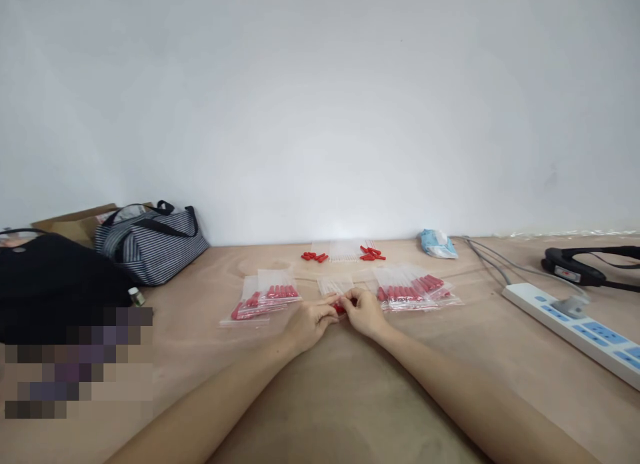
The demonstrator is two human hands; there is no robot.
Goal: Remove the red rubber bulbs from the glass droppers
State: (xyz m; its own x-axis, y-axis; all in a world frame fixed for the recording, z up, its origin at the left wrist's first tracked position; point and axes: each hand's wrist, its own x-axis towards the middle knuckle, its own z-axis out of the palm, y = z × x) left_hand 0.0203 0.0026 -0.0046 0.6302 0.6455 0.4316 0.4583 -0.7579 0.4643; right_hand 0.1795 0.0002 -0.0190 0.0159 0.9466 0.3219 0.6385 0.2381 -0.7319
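Note:
Straight ahead on the table, my two hands meet over a small clear zip bag [333,285] with thin white sticks and something red in it. My left hand [310,323] has its fingers bent and pressed on the bag's near left side. Thumb and fingers of my right hand [366,312] pinch the bag's near right side, close to the red pieces [340,308]. Fingers hide much of that near edge. A pile of zip bags [277,287] with red pieces lies left of my hands, and another pile of filled bags [400,287] lies to the right.
Loose red pieces [314,257] and more red pieces [373,253] flank white sticks [343,252] by the wall. A blue-and-white packet [439,244], power strip [575,331] and black headset-like object [575,267] are right. A striped bag [155,247], black cloth item [60,284] and small bottle [137,296] are left.

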